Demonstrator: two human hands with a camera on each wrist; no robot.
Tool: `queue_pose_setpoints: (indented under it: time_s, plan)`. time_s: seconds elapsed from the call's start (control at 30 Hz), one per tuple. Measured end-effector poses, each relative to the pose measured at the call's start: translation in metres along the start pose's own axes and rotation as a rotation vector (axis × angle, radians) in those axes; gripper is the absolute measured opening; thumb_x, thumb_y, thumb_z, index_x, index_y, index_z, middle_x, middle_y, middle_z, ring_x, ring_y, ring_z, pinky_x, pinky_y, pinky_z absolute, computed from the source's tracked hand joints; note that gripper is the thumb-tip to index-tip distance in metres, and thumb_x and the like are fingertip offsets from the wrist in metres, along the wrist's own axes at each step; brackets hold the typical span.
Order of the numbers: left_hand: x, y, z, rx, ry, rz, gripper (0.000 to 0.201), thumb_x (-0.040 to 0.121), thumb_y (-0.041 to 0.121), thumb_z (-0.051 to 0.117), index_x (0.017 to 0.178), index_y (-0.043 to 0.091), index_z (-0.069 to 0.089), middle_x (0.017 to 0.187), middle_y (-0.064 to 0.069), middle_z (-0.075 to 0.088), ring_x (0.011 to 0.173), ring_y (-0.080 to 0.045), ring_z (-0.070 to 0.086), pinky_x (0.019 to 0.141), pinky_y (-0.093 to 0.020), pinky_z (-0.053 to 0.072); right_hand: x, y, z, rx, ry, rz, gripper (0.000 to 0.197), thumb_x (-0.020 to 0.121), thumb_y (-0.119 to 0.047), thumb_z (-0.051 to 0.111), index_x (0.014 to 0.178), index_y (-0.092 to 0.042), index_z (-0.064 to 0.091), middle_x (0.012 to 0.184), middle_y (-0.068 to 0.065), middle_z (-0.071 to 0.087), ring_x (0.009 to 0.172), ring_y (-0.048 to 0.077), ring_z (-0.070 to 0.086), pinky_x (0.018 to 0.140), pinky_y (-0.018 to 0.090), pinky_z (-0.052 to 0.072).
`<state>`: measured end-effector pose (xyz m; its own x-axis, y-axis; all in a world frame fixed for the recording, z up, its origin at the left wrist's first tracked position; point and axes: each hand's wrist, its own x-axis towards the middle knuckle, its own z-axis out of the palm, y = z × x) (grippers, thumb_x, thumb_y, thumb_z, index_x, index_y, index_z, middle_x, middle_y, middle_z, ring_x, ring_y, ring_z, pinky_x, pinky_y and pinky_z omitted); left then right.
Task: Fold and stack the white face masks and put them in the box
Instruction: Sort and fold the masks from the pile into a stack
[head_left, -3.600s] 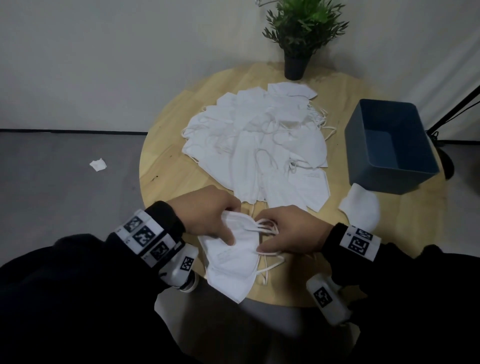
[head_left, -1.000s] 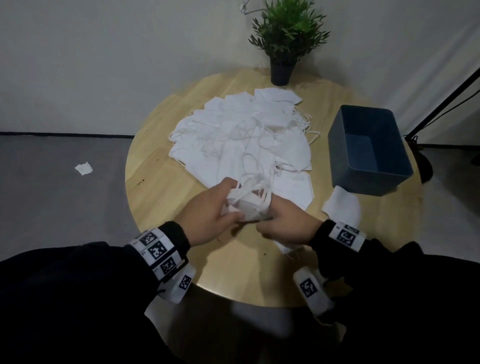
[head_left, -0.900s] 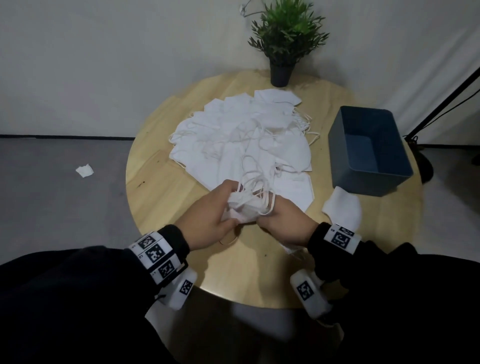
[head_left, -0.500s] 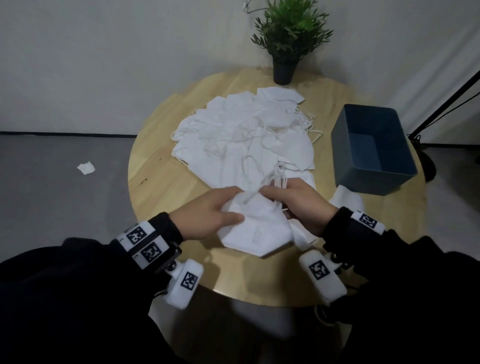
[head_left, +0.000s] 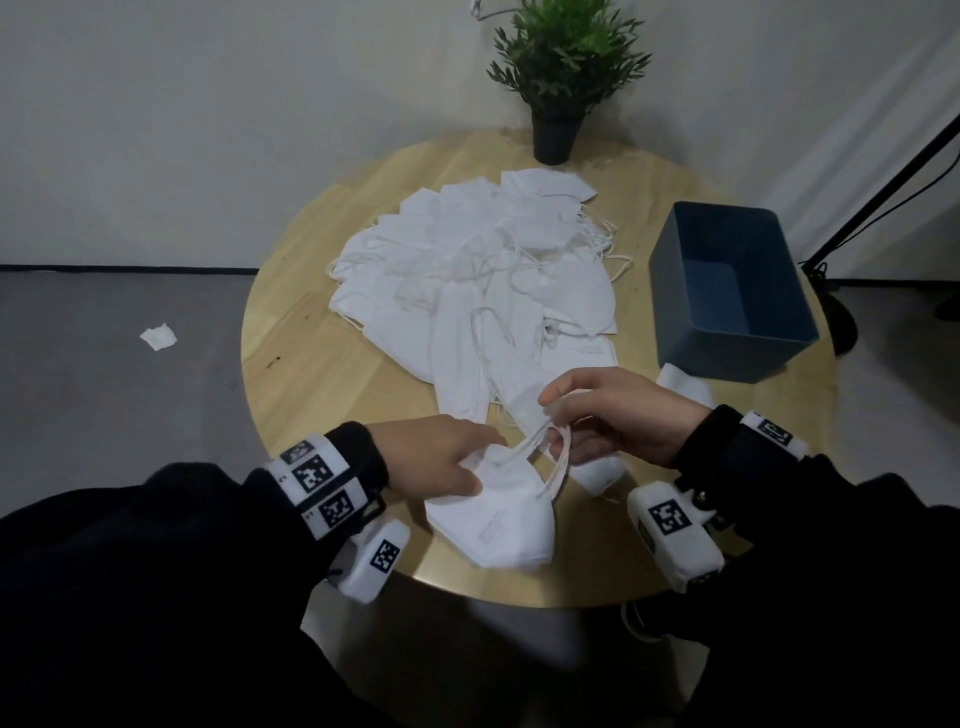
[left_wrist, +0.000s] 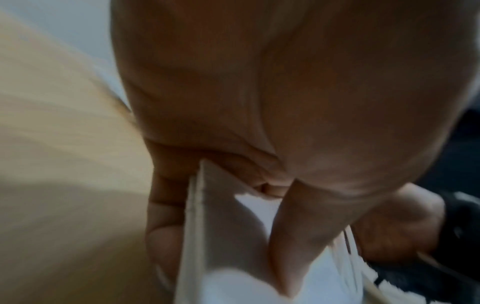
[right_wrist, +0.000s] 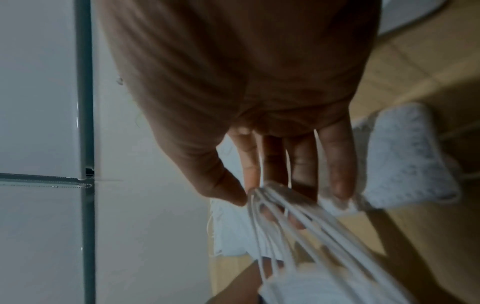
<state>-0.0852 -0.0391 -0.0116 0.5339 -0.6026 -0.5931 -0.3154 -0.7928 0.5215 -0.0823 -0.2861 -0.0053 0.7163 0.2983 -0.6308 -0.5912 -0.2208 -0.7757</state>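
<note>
Round wood table (head_left: 322, 374): left hand (head_left: 436, 457) pinches folded mask (head_left: 493, 519), right hand (head_left: 618, 421) pinches its ear loops (head_left: 558, 462), blue box (head_left: 727, 343) nearby.

Head view high above round table (head_left: 311, 374), facing down, wrist views close along fingers, sharing held mask (head_left: 498, 514).

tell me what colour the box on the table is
The box is dark blue, inside and out. It shows best in the head view, at the table's right side.
</note>
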Motion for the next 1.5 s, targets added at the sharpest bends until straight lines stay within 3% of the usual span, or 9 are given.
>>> queue_pose_setpoints:
  time_s: [0.13, 0.33, 0.53, 0.73, 0.97, 1.13, 1.23, 1.33, 1.5]
  plan:
    - [0.011, 0.012, 0.014, 0.227, 0.051, 0.040, 0.058, 0.098, 0.022, 0.061, 0.153, 0.021, 0.043, 0.147, -0.003, 0.051, 0.133, -0.022, 0.050, 0.107, -0.031, 0.040, 0.006, -0.001, -0.010, 0.040, 0.333, -0.172, 0.011, 0.093, -0.012, 0.074, 0.102, -0.010, 0.069, 0.098, 0.011, 0.068, 0.084, 0.025, 0.065, 0.070, 0.040, 0.052]
    - [0.017, 0.010, -0.003, 0.183, 0.186, -0.004, 0.050, 0.083, 0.035, 0.078, 0.129, 0.027, 0.061, 0.120, 0.009, 0.056, 0.107, -0.014, 0.058, 0.089, -0.030, 0.050, 0.039, 0.006, -0.026, -0.277, 0.666, -0.253, 0.062, 0.089, -0.021, 0.076, 0.144, -0.013, 0.048, 0.137, 0.006, 0.053, 0.128, 0.026, 0.053, 0.108, 0.045, 0.049]
    - [0.014, -0.020, -0.048, 0.025, 0.255, -0.238, 0.036, 0.082, 0.052, 0.080, 0.111, 0.034, 0.066, 0.100, 0.013, 0.065, 0.091, -0.008, 0.061, 0.080, -0.028, 0.051, 0.046, 0.002, -0.018, -0.874, 0.674, -0.012, 0.073, 0.084, -0.036, 0.075, 0.143, -0.011, 0.038, 0.143, 0.017, 0.046, 0.133, 0.040, 0.044, 0.104, 0.045, 0.043]
    - [0.017, -0.021, -0.097, 0.260, 0.294, -0.434, 0.023, 0.087, 0.049, 0.073, 0.089, 0.026, 0.072, 0.089, 0.006, 0.073, 0.084, -0.015, 0.067, 0.071, -0.032, 0.054, 0.054, -0.010, -0.026, -0.572, 0.625, -0.057, 0.072, 0.084, -0.008, 0.069, 0.146, -0.011, 0.032, 0.131, 0.015, 0.059, 0.114, 0.036, 0.061, 0.096, 0.041, 0.054]
    - [0.095, 0.029, -0.129, 0.376, 0.577, 0.021, 0.074, 0.081, 0.041, 0.081, 0.145, 0.030, 0.046, 0.144, -0.004, 0.046, 0.122, -0.025, 0.051, 0.098, -0.041, 0.047, 0.043, -0.031, -0.024, -0.089, 0.718, -0.283, 0.074, 0.081, -0.017, 0.060, 0.150, -0.030, 0.036, 0.115, 0.002, 0.059, 0.107, 0.032, 0.063, 0.096, 0.050, 0.056]
    - [0.159, 0.042, -0.122, 0.563, 0.386, -0.153, 0.118, 0.072, 0.061, 0.080, 0.161, 0.046, 0.005, 0.174, -0.007, 0.002, 0.157, -0.040, 0.007, 0.119, -0.064, 0.026, 0.028, -0.036, -0.020, -0.128, 0.783, -0.419, 0.063, 0.085, -0.006, 0.054, 0.141, -0.031, 0.043, 0.077, -0.003, 0.057, 0.080, 0.028, 0.062, 0.079, 0.049, 0.057]
    - [0.172, 0.036, -0.124, 0.455, 0.388, -0.226, 0.101, 0.073, 0.063, 0.073, 0.156, 0.052, 0.016, 0.170, -0.006, 0.015, 0.151, -0.042, 0.024, 0.115, -0.059, 0.034, 0.022, -0.035, -0.022, -0.104, 0.807, -0.444, 0.061, 0.087, 0.003, 0.053, 0.142, -0.022, 0.046, 0.073, -0.003, 0.051, 0.072, 0.019, 0.054, 0.079, 0.045, 0.052]
    - [0.166, 0.033, -0.134, 0.454, 0.508, -0.143, 0.053, 0.089, 0.030, 0.063, 0.140, 0.037, 0.048, 0.133, -0.005, 0.057, 0.116, -0.033, 0.061, 0.086, -0.038, 0.047, 0.020, -0.036, -0.026, -0.050, 0.810, -0.474, 0.057, 0.089, 0.005, 0.053, 0.140, -0.022, 0.048, 0.071, -0.005, 0.051, 0.070, 0.014, 0.053, 0.076, 0.040, 0.050]
    - [0.139, 0.026, -0.163, 0.234, 0.775, -0.060, 0.027, 0.098, 0.012, 0.053, 0.123, 0.016, 0.063, 0.105, -0.005, 0.070, 0.097, -0.024, 0.065, 0.078, -0.021, 0.041, 0.017, -0.042, -0.025, 0.067, 0.827, -0.517, 0.053, 0.091, 0.002, 0.056, 0.135, -0.029, 0.050, 0.075, -0.008, 0.054, 0.072, 0.011, 0.058, 0.073, 0.033, 0.049]
